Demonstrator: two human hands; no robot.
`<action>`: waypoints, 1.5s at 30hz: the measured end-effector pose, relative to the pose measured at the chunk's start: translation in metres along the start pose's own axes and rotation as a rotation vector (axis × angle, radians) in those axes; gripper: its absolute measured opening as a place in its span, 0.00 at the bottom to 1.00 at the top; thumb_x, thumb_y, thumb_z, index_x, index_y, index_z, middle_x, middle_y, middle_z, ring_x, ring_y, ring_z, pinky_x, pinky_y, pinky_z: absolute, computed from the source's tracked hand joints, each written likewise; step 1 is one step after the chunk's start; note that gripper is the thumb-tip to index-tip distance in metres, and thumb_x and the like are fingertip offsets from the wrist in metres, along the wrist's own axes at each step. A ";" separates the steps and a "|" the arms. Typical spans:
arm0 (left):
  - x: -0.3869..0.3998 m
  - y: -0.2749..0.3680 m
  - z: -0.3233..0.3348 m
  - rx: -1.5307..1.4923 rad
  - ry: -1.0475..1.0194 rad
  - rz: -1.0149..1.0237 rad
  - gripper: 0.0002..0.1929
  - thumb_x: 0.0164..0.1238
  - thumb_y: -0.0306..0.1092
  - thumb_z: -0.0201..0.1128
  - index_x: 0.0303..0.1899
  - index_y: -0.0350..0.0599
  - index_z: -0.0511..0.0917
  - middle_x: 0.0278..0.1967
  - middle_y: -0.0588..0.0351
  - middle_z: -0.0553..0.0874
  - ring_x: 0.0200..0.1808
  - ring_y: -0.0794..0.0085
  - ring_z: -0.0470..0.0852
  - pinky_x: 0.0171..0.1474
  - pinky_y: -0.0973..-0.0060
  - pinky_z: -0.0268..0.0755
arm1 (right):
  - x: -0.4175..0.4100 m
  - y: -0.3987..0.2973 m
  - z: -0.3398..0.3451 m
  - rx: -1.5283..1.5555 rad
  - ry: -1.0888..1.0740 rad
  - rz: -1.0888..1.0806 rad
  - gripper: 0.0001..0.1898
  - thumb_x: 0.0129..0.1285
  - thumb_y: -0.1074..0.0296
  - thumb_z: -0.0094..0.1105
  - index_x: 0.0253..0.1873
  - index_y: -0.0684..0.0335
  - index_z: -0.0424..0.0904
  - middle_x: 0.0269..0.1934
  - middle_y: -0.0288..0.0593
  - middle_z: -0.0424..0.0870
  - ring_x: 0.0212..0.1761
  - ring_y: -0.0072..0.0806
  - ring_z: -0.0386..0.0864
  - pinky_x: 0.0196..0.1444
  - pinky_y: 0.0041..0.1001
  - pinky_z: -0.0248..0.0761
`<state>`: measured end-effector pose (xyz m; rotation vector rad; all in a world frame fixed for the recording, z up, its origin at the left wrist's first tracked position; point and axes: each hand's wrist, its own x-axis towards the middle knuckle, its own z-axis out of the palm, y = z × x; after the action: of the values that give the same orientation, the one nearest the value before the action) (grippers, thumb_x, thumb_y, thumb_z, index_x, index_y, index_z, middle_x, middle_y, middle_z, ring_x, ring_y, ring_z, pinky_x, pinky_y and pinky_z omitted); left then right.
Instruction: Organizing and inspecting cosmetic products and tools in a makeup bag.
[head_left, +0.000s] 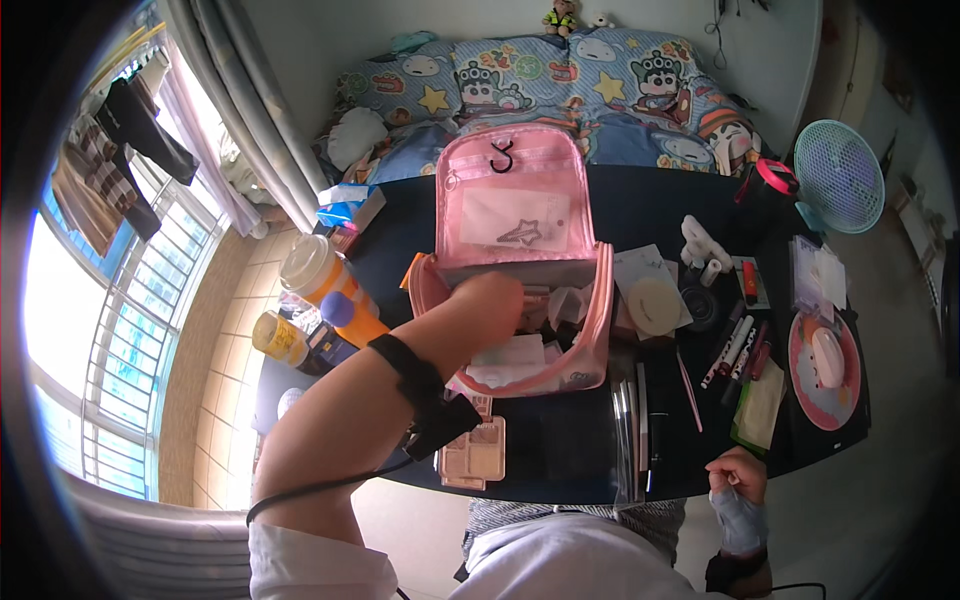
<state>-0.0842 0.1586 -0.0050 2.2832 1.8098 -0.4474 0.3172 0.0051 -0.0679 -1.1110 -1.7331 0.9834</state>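
Observation:
A pink toiletry bag (592, 360) stands on the dark table with its lid flipped up. Its lid (517, 142) has a black hook (501, 156) and a clear pocket holding a card with a star-shaped hair clip (521, 234). My left hand (491, 304) reaches down into the bag, blurred, its fingers hidden. Small packets (570, 304) lie around it inside. An eyeshadow palette (472, 450) rests under my left forearm. By the table's front right edge, my right hand (739, 474) is curled closed, with nothing visible in it, near a green-edged packet (759, 412).
Left of the bag are an orange drink cup (319, 266), a yellow-lidded jar (279, 336) and a tissue pack (349, 206). At right lie a round compact (654, 307), several pens (739, 345), a computer mouse (828, 358) on a pink mat and a small fan (838, 176).

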 end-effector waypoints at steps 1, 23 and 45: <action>-0.005 0.004 -0.010 0.000 0.001 -0.001 0.13 0.57 0.38 0.65 0.38 0.38 0.83 0.38 0.39 0.86 0.45 0.47 0.85 0.49 0.58 0.78 | 0.000 0.000 0.000 -0.008 -0.006 -0.009 0.07 0.61 0.69 0.63 0.39 0.68 0.81 0.30 0.40 0.77 0.28 0.21 0.72 0.31 0.22 0.64; -0.136 0.133 -0.005 -1.185 0.051 0.281 0.11 0.60 0.25 0.69 0.43 0.34 0.81 0.24 0.63 0.83 0.25 0.85 0.78 0.28 0.84 0.70 | 0.040 -0.056 0.023 0.072 -0.315 -0.470 0.22 0.52 0.76 0.68 0.55 0.65 0.81 0.41 0.46 0.81 0.31 0.26 0.81 0.32 0.24 0.77; -0.130 0.149 0.047 -2.024 0.110 0.228 0.18 0.66 0.17 0.62 0.55 0.33 0.68 0.42 0.53 0.81 0.36 0.77 0.85 0.40 0.82 0.81 | 0.023 -0.050 0.028 0.071 -0.221 -0.367 0.25 0.65 0.52 0.65 0.56 0.70 0.79 0.40 0.48 0.81 0.28 0.27 0.81 0.30 0.23 0.74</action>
<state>0.0281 -0.0103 -0.0084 0.8655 0.8470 1.0785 0.2712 0.0068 -0.0270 -0.6247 -1.9729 0.9524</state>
